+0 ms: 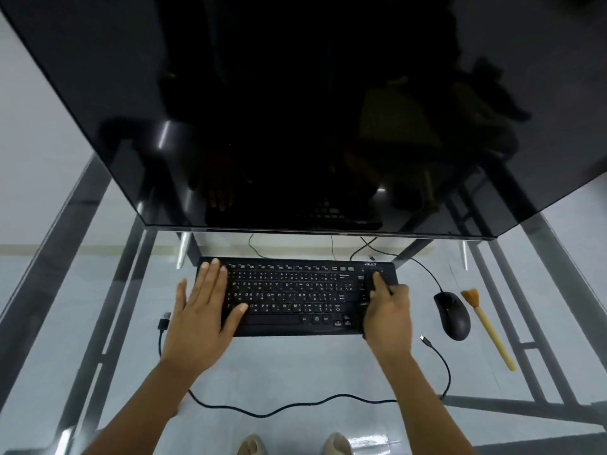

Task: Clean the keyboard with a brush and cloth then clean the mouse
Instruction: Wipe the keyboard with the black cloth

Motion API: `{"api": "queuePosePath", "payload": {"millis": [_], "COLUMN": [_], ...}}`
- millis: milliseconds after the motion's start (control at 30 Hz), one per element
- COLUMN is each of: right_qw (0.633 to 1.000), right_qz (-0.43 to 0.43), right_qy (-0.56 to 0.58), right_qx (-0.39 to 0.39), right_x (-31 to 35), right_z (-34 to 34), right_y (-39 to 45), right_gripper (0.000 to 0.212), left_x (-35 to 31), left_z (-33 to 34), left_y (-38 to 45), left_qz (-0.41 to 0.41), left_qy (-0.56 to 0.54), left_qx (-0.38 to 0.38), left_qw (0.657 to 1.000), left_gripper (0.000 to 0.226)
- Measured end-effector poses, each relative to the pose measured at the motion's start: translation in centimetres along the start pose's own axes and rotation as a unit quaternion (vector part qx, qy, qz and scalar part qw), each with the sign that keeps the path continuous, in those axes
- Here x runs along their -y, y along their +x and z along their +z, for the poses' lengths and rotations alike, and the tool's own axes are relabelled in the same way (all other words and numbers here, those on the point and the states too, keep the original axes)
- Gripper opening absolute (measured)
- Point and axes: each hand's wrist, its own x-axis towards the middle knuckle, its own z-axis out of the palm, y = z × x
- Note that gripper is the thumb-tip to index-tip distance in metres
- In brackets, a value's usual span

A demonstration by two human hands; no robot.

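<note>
Two hands rest on the black keyboard [295,295] at frame centre: left hand [203,310] flat, fingers spread, holding nothing; right hand [389,315] curled around something dark, unclear what. Mouse [452,315] and brush [487,326] lie right, on the glass counter [312,366].

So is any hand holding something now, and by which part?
The left hand holds nothing; it lies flat and open on the keyboard. The right hand seems to press something dark onto the keys, perhaps a cloth, but this cannot be told. The brush lies untouched.
</note>
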Motion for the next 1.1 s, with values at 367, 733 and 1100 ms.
{"api": "queuePosePath", "payload": {"millis": [367,733,1100], "right_qw": [0.971,0.951,0.956], "right_qz": [-0.176,-0.134,-0.109], "right_qy": [-0.038,0.052,0.065], "right_qx": [0.156,0.275,0.264], "right_x": [5.4,11.5,11.1], "right_z": [6.0,8.6,9.4], "right_y": [-4.2,-7.3,-6.2], "right_gripper": [0.029,0.044,0.041], "left_x": [3.2,3.3,3.4], "left_z": [0.7,0.6,0.4], "left_y": [-3.2,-3.4,-3.5], "left_qz": [-0.046,-0.04,-0.04], "left_qy": [-0.09,-0.079,-0.112], "left_qx": [-0.028,-0.031,-0.036], "left_qw": [0.995,0.996,0.992], "left_gripper": [0.057,0.054,0.053]}}
